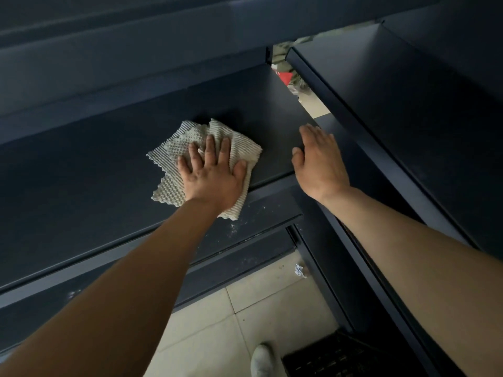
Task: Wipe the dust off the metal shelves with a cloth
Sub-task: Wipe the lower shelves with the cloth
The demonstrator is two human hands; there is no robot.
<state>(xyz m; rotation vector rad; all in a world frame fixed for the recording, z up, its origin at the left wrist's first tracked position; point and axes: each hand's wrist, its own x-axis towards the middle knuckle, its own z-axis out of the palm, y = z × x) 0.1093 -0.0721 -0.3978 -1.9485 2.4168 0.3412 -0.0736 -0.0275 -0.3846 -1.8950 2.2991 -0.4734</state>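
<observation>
Two bare hands work over a dark metal shelf [81,172], and we go from left to right. Our left hand [213,174] lies flat on a cream waffle-weave cloth [174,151], its fingers [210,148] spread and pressing down, not curled around the fabric. The cloth is crumpled on the shelf near its front edge, with one corner hanging just over that edge. Below it, pale dust specks [234,227] dot the lower shelf lip. Our right hand [318,161] rests at the shelf's right end, open and holding nothing, thumb apart from the loosely extended fingers. Farther right stands a second dark shelf unit [408,104]. Beneath us are pale floor tiles [217,322], a crumpled paper scrap [299,270] and a white shoe [261,360].
</observation>
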